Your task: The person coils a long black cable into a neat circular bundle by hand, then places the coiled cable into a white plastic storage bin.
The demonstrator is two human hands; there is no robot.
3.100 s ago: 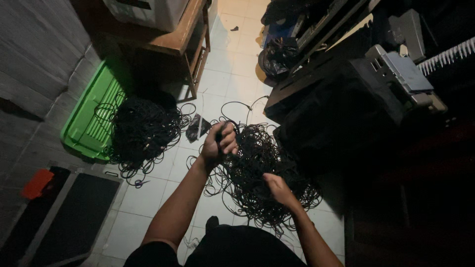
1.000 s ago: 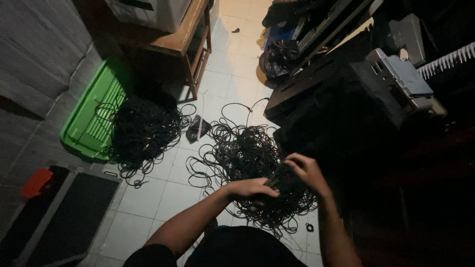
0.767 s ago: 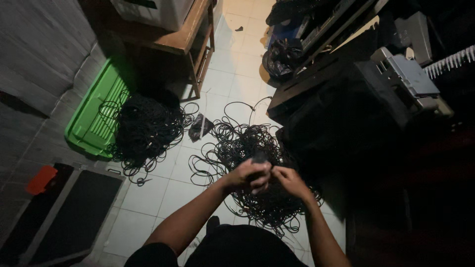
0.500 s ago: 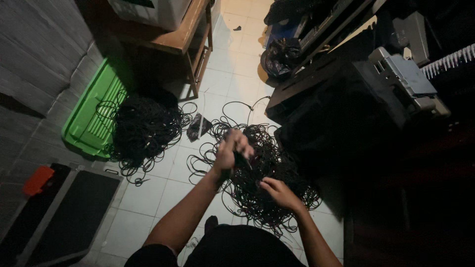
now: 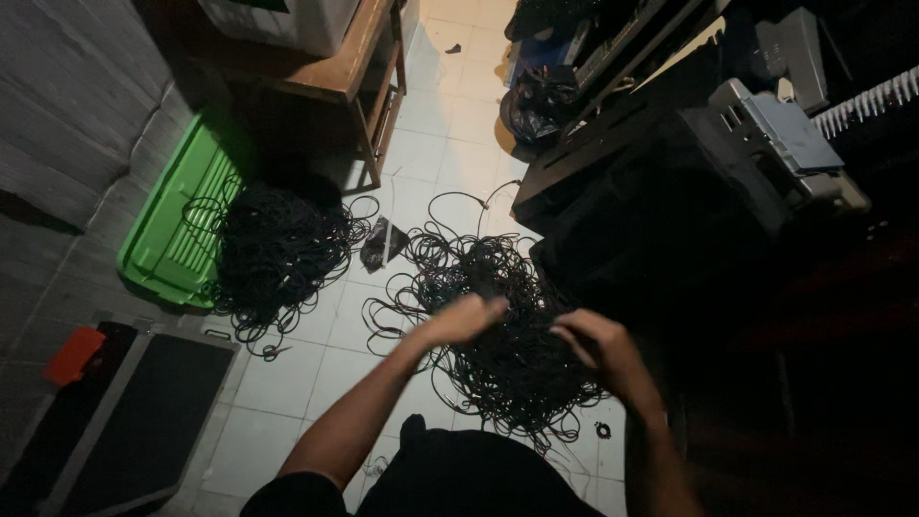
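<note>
Head view, looking down at a pale tiled floor (image 5: pixel 450 144) in dim light. A loose tangle of black cable (image 5: pixel 498 325) lies on the tiles straight ahead, its stray loops spreading toward the upper middle. The left hand (image 5: pixel 464 319) hovers over the tangle's near left part, fingers held together and stretched flat; the picture is too blurred to tell whether it grips a strand. The right hand (image 5: pixel 598 347) sits over the tangle's right edge, fingers curled, and its grip cannot be told either.

Open tiles run in a narrow lane from the tangle up to the far end. On the left, a second heap of black cable (image 5: pixel 278 254) spills half out of a green plastic tray (image 5: pixel 172 230) leaning toward the wall, under a wooden surface (image 5: pixel 325 72) carrying a white box (image 5: pixel 287 19). A small dark piece (image 5: pixel 383 244) lies between the two heaps. Dark equipment cases (image 5: pixel 632 211) crowd the right side, touching the tangle's edge, topped by a grey boxy device (image 5: pixel 785 144). Lower left lie a flat black panel (image 5: pixel 153 412) and a small orange block (image 5: pixel 75 354).
</note>
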